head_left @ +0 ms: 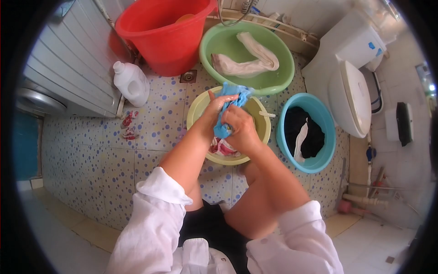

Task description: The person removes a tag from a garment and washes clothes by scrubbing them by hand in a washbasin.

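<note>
Both my hands are together over the pale yellow basin (263, 132), gripping a wet light-blue cloth (238, 92). My left hand (216, 108) is wrapped round the cloth's left side, its thumb sticking out. Pressed against the cloth from the right is my right hand (239, 124), its fingers curled in. Part of the cloth hangs down between the hands. Below them, a red-and-white cloth (223, 147) lies in the basin. A short white stick-like piece (267, 114) rests across the basin's right rim. My hands hide much of the basin's inside.
Behind stands a green basin (285, 73) with a long white garment (253, 64). A blue basin (282, 137) with dark clothes is at right, near the toilet (351, 100). A red tub (166, 45) and white jug (131, 84) stand left. Red wrappers (129, 125) lie on the floor.
</note>
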{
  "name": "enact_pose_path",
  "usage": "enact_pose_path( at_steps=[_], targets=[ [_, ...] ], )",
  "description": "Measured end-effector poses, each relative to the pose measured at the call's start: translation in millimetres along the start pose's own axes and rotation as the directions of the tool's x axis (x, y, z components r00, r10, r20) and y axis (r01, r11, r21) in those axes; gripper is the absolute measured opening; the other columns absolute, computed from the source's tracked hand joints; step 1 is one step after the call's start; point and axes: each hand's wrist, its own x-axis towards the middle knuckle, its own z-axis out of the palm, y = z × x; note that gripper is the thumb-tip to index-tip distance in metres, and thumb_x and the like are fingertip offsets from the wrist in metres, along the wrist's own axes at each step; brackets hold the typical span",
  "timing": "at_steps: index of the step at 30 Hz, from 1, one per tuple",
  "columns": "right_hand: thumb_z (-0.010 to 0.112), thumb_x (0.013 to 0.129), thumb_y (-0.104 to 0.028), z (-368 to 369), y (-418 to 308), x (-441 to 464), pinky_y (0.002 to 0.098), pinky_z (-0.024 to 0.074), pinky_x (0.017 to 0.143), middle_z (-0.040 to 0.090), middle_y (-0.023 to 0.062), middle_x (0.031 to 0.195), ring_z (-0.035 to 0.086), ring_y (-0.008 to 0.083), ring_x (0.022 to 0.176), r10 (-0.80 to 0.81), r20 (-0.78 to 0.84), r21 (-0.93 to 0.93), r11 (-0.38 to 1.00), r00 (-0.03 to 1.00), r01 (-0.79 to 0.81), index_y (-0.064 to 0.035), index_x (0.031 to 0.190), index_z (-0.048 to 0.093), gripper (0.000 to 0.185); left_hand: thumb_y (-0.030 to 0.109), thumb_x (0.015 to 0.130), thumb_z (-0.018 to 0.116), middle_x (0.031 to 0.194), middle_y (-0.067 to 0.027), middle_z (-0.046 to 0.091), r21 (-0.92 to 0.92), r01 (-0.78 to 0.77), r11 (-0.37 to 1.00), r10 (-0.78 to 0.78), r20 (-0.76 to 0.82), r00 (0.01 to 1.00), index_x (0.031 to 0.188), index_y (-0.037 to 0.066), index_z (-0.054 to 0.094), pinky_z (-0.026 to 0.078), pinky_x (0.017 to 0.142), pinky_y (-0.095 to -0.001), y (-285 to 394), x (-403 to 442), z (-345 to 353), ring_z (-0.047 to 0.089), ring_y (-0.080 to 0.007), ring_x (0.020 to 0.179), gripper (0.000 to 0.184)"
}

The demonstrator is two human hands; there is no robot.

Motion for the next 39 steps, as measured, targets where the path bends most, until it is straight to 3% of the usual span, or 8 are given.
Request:
enact_pose_path(
  at_steps=[8,10,18,24,26,30,32,39],
  targets=[
    [0.065,0.058,-0.003,-11.6,48.3,5.5,0.0390,0.0468,0.056,0.057,0.0154,0.065,0.058,0.0338,0.062,0.360,-0.267,0.033,0.931,0.894,-0.365,-0.0050,0.076,0.056,0.020,0.010,0.082,0.050,0.095,-0.0061,0.058,-0.296,-0.214,0.931,0.309,0.327,0.893,0.108,0.001,0.051,0.051,0.072,-0.0342,-29.9,4.7,-1.7,0.059,-0.0191,0.081,0.027],
    [0.064,0.061,-0.004,-17.0,58.4,10.2,0.0393,0.0465,0.054,0.056,0.0169,0.063,0.057,0.0351,0.060,0.559,-0.340,0.117,0.823,0.756,-0.555,-0.0040,0.076,0.056,0.018,0.010,0.082,0.049,0.089,-0.0078,0.059,-0.116,-0.126,0.985,0.108,-0.156,0.982,0.104,0.002,0.054,0.052,0.070,-0.0344,-26.3,-24.6,44.1,0.060,-0.0201,0.076,0.024],
    [0.065,0.063,-0.006,2.8,64.9,-14.6,0.0382,0.0452,0.061,0.057,0.0228,0.070,0.056,0.0394,0.069,0.548,-0.197,0.217,0.833,0.813,-0.509,-0.0032,0.078,0.055,0.018,0.016,0.083,0.050,0.085,-0.0076,0.059,-0.148,-0.089,0.985,0.078,-0.081,0.994,0.098,0.007,0.053,0.052,0.070,-0.0348,-41.3,17.4,-14.2,0.059,-0.0199,0.074,0.018],
    [0.065,0.071,-0.015,-28.6,108.3,-14.6,0.0304,0.0447,0.062,0.060,0.0167,0.071,0.058,0.0274,0.064,0.587,-0.481,-0.300,0.588,0.651,-0.751,-0.0001,0.087,0.060,0.022,0.006,0.084,0.047,0.095,-0.0141,0.056,-0.234,-0.009,0.972,-0.040,-0.205,0.978,0.105,0.001,0.052,0.049,0.075,-0.0419,-14.2,7.1,8.0,0.058,-0.0243,0.085,0.022],
    [0.062,0.081,-0.029,-46.0,110.1,-12.2,0.0274,0.0457,0.065,0.063,0.0062,0.080,0.058,0.0131,0.069,0.885,-0.162,0.412,0.462,0.436,-0.785,0.0020,0.090,0.062,0.032,0.011,0.087,0.049,0.112,-0.0152,0.050,-0.169,-0.290,0.942,0.234,-0.290,0.928,0.116,0.006,0.043,0.046,0.081,-0.0462,-1.2,11.8,-6.5,0.054,-0.0282,0.095,0.030],
    [0.058,0.086,-0.033,-43.9,90.9,-3.0,0.0260,0.0452,0.067,0.062,0.0039,0.087,0.058,0.0125,0.073,0.839,0.006,0.799,0.323,0.544,-0.508,-0.0017,0.099,0.060,0.034,0.023,0.089,0.050,0.119,-0.0156,0.045,-0.014,-0.125,0.992,0.107,-0.426,0.898,0.125,0.006,0.032,0.043,0.084,-0.0498,1.8,18.3,-15.6,0.052,-0.0310,0.100,0.044],
    [0.056,0.087,-0.030,-39.6,83.5,-0.5,0.0266,0.0451,0.069,0.061,0.0044,0.088,0.058,0.0131,0.075,0.822,0.054,0.777,0.322,0.567,-0.541,-0.0012,0.100,0.059,0.032,0.040,0.089,0.046,0.120,-0.0144,0.045,-0.122,0.160,0.979,-0.166,-0.036,0.986,0.128,0.005,0.030,0.040,0.087,-0.0511,-3.1,-3.0,2.1,0.050,-0.0313,0.104,0.054],
    [0.062,0.072,-0.009,23.4,-12.9,2.1,0.0366,0.0452,0.072,0.058,0.0175,0.075,0.058,0.0358,0.072,0.530,-0.046,0.052,0.848,0.847,-0.528,-0.0026,0.094,0.050,0.026,0.049,0.090,0.037,0.102,-0.0094,0.055,-0.147,-0.023,0.989,0.072,0.334,0.940,0.111,0.009,0.051,0.046,0.080,-0.0357,-10.5,13.4,-15.0,0.055,-0.0205,0.086,0.048]
  ],
)
